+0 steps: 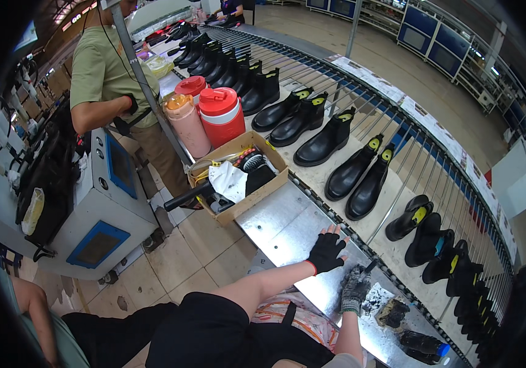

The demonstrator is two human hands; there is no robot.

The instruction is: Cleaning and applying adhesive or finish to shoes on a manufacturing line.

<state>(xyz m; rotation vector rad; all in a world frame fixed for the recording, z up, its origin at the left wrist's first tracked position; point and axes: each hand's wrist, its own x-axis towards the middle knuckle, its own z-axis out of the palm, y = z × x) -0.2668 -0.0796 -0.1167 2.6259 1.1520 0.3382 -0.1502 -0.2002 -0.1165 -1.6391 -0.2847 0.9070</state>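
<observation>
— Two gloved hands, lower centre of frame. Left hand (327,251), black fingerless glove, lies flat and spread on the steel bench (275,224), gripping nothing.
— And the right?
— Right hand (355,288), grey soiled glove, is curled around a thin dark tool (368,267); only the tip shows, kind unclear. It sits just beside a smeared white sheet (381,299) with a dark lump (393,313), hard to identify.
— Above that?
— Black boots (324,141) in pairs on the roller conveyor (422,153), running from upper left to right edge, where they blur. Cardboard box (257,184) at centre; contents jumbled. A person in green (100,70) upper left, head cut off.
</observation>
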